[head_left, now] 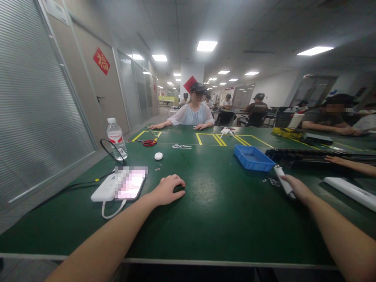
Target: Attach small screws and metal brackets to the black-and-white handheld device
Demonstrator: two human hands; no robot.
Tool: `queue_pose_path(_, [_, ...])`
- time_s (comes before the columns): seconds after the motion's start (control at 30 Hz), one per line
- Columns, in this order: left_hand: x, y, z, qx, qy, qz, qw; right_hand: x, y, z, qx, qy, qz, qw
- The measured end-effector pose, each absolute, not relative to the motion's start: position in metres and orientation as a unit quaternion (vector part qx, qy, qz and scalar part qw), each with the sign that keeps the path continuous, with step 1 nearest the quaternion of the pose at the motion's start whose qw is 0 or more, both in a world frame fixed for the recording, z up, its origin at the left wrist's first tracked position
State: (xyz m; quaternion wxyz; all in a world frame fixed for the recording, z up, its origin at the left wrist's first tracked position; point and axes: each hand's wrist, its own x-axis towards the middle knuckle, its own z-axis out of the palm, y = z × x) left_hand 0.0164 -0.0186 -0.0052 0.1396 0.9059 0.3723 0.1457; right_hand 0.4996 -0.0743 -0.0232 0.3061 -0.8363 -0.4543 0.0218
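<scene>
My left hand lies on the green table, fingers loosely bent and apart, holding nothing. In my right hand is a long white-and-grey bar-shaped piece, slanted over the table; its exact kind I cannot make out. The bar's far end is beside the near right corner of a blue plastic tray. Small metal parts lie just left of the bar. Beyond my left hand are a white earbud case and several tiny rings.
A phone, a white power bank with cables and a water bottle are at left. Red-handled scissors lie farther back. Right are a long white piece, black rails and another person's hand. A person sits opposite.
</scene>
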Motion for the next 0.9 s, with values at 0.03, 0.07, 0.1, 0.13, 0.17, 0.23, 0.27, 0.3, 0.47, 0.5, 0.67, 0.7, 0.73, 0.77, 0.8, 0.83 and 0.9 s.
queue_pose_path(0.03, [0.016,-0.019,-0.005,0.906,0.372,0.147,0.141,0.496,-0.068,-0.025,-0.821,-0.469,0.075,0.317])
queue_pose_path(0.07, [0.016,-0.019,-0.005,0.905,0.372,0.146,0.141,0.492,-0.063,-0.027,-0.801,-0.485,0.114,0.332])
queue_pose_path(0.1, [0.016,-0.019,-0.005,0.905,0.373,0.146,0.142,0.487,-0.058,-0.029,-0.79,-0.496,0.128,0.337])
queue_pose_path(0.13, [0.016,-0.018,-0.005,0.905,0.373,0.146,0.143,0.483,-0.054,-0.031,-0.786,-0.503,0.127,0.335])
queue_pose_path(0.17, [0.016,-0.018,-0.005,0.905,0.373,0.145,0.143,0.477,-0.052,-0.033,-0.784,-0.511,0.125,0.328])
queue_pose_path(0.23, [0.015,-0.018,-0.006,0.907,0.37,0.143,0.142,0.465,-0.049,-0.034,-0.775,-0.537,0.122,0.31])
queue_pose_path(0.27, [0.015,-0.018,-0.006,0.908,0.369,0.143,0.141,0.457,-0.049,-0.034,-0.769,-0.549,0.125,0.301])
queue_pose_path(0.3, [0.015,-0.017,-0.006,0.908,0.368,0.142,0.139,0.448,-0.049,-0.034,-0.765,-0.56,0.128,0.293])
queue_pose_path(0.47, [0.016,-0.018,-0.005,0.909,0.372,0.137,0.129,0.382,-0.045,-0.023,-0.753,-0.579,0.15,0.274])
queue_pose_path(0.5, [0.016,-0.018,-0.005,0.909,0.372,0.137,0.128,0.366,-0.043,-0.021,-0.744,-0.586,0.161,0.28])
queue_pose_path(0.67, [0.015,-0.016,-0.01,0.902,0.383,0.165,0.114,0.285,-0.024,-0.02,-0.716,-0.594,0.201,0.306])
queue_pose_path(0.7, [0.015,-0.015,-0.013,0.895,0.395,0.177,0.108,0.269,-0.02,-0.021,-0.709,-0.597,0.208,0.311])
queue_pose_path(0.73, [0.015,-0.013,-0.015,0.887,0.409,0.188,0.103,0.253,-0.016,-0.021,-0.703,-0.6,0.215,0.316])
queue_pose_path(0.77, [0.014,-0.012,-0.018,0.881,0.42,0.193,0.101,0.238,-0.012,-0.022,-0.696,-0.602,0.221,0.323])
queue_pose_path(0.8, [0.014,-0.01,-0.021,0.874,0.434,0.195,0.1,0.224,-0.009,-0.022,-0.688,-0.604,0.229,0.33])
queue_pose_path(0.83, [0.015,-0.008,-0.023,0.867,0.447,0.194,0.1,0.209,-0.006,-0.022,-0.68,-0.606,0.237,0.338])
queue_pose_path(0.9, [0.015,-0.005,-0.025,0.857,0.468,0.19,0.101,0.184,-0.001,-0.022,-0.662,-0.607,0.257,0.355])
